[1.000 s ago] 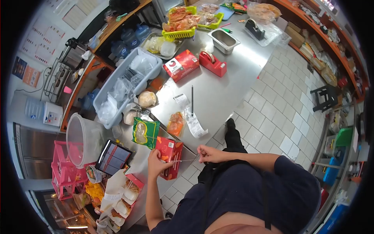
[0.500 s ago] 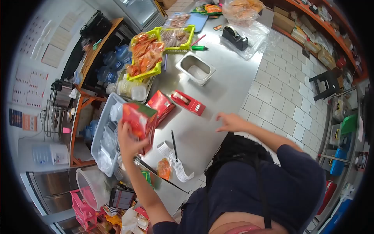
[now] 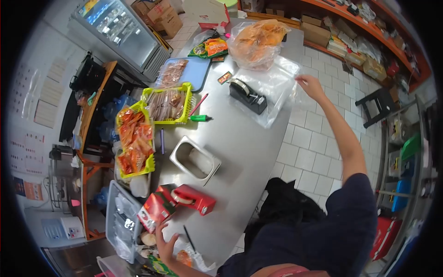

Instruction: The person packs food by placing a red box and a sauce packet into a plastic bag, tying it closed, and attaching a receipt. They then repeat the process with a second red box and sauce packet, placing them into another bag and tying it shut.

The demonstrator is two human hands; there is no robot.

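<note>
The right hand [image 3: 310,86] is stretched out to the far right edge of the table [image 3: 249,152], its fingers pinched together on the corner of a clear plastic bag [image 3: 272,90]. The bag lies flat on the table and spreads from that pinched corner toward the left and near side, its long axis running slantwise across the table's right edge. A black tape dispenser [image 3: 248,96] sits on the bag's left part and weighs it down. Just beyond the bag, a bulging bag of orange snacks [image 3: 257,40] stands on the far end of the table.

The left hand [image 3: 165,244] is at the near left end of the table with its fingers spread apart, just below a red carton [image 3: 157,210] that lies tilted on the rim of a grey tub [image 3: 121,221]; whether the fingertips touch the carton cannot be told. A red tape dispenser [image 3: 194,198] lies right beside the carton, its long side pointing right and slightly nearer. A black pen [image 3: 188,231] lies near the hand.

Between the two hands the table carries a steel pan [image 3: 194,159], a green marker [image 3: 200,118], two yellow baskets [image 3: 167,105] of packed snacks and a blue tray [image 3: 194,71].
</note>
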